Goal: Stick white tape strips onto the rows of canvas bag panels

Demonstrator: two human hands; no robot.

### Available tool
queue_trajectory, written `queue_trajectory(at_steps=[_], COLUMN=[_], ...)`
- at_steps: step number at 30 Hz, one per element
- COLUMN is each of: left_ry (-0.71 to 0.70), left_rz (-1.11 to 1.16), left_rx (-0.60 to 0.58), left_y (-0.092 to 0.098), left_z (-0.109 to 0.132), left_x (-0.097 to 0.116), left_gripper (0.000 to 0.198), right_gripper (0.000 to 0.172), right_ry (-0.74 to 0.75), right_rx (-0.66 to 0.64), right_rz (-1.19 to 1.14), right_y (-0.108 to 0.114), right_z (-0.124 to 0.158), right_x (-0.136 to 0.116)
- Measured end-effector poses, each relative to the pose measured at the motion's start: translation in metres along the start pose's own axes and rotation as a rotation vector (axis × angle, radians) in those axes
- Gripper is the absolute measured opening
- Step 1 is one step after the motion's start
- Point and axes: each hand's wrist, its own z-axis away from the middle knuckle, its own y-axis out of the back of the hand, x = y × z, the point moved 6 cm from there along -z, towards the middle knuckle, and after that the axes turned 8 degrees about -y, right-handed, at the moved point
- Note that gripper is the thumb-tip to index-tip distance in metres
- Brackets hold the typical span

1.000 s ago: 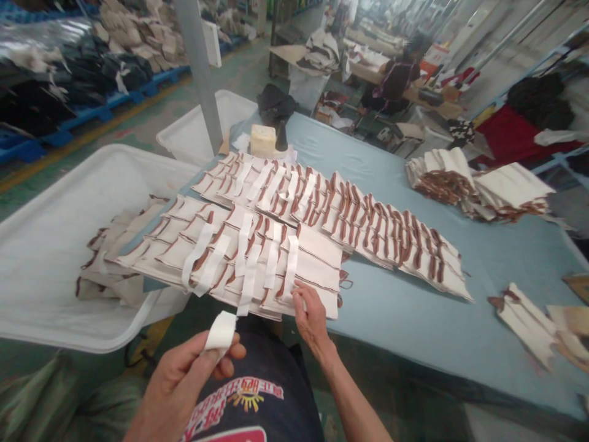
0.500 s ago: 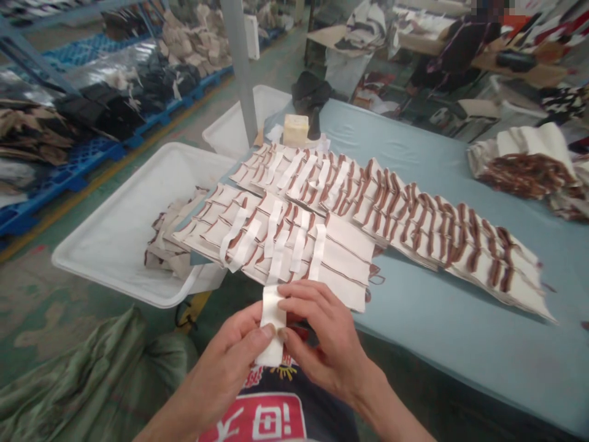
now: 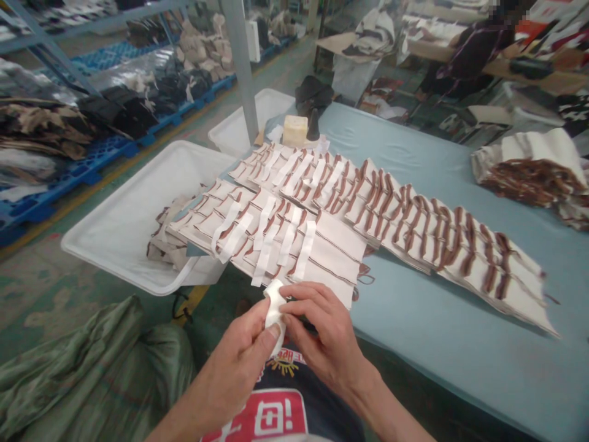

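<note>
Between both hands, in front of my body, is a short white strip (image 3: 275,302), bent at its upper end. My left hand (image 3: 251,344) pinches its lower part with the thumb on top. At the strip's right edge, my right hand (image 3: 319,322) grips it with thumb and fingertips. Just beyond the hands, overlapping cream fabric pieces with brown edges (image 3: 335,252) lie in a row on the table's near corner. Several white strips (image 3: 264,261) rest across them. Behind runs a longer row of similar cream and brown pieces (image 3: 409,218).
A blue-covered table (image 3: 414,319) extends to the right, with a folded fabric stack (image 3: 529,166) and a yellowish block (image 3: 295,130) on it. On the left stand a white bin (image 3: 115,215) holding fabric pieces and a green sack (image 3: 101,368). A metal post (image 3: 242,67) rises behind.
The white strip, flatter before, now bends and curls at its upper end between my fingers. Both hands stay in nearly the same place, while the camera view has shifted slightly.
</note>
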Motion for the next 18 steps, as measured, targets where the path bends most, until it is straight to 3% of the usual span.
queue_trajectory(at_steps=[3, 7, 10, 15, 17, 18], left_ry=[-0.002, 0.096, 0.091, -0.033, -0.06, -0.059], left_rz=[-0.067, -0.023, -0.12, -0.421, -0.431, -0.414], left_rx=[0.015, 0.037, 0.049, 0.0, 0.055, 0.143], left_y=[-0.012, -0.025, -0.032, -0.037, -0.03, -0.022], left_z=[0.0, 0.002, 0.005, 0.016, 0.023, 0.027], left_x=[-0.006, -0.025, -0.032, -0.038, -0.047, -0.053], left_gripper=[0.046, 0.045, 0.038, 0.035, 0.029, 0.024], right_gripper=[0.015, 0.023, 0.033, 0.042, 0.043, 0.042], right_ry=[-0.162, -0.554, -0.738, -0.84, -0.836, -0.832], right_rx=[0.018, 0.046, 0.133, 0.322, 0.43, 0.487], right_rz=[-0.15, -0.535, -0.775, -0.839, -0.798, -0.781], right_y=[0.007, 0.011, 0.017, 0.047, 0.067, 0.077], right_z=[0.007, 0.02, 0.025, 0.007, -0.005, -0.011], right_x=[0.013, 0.044, 0.07, 0.125, 0.148, 0.158])
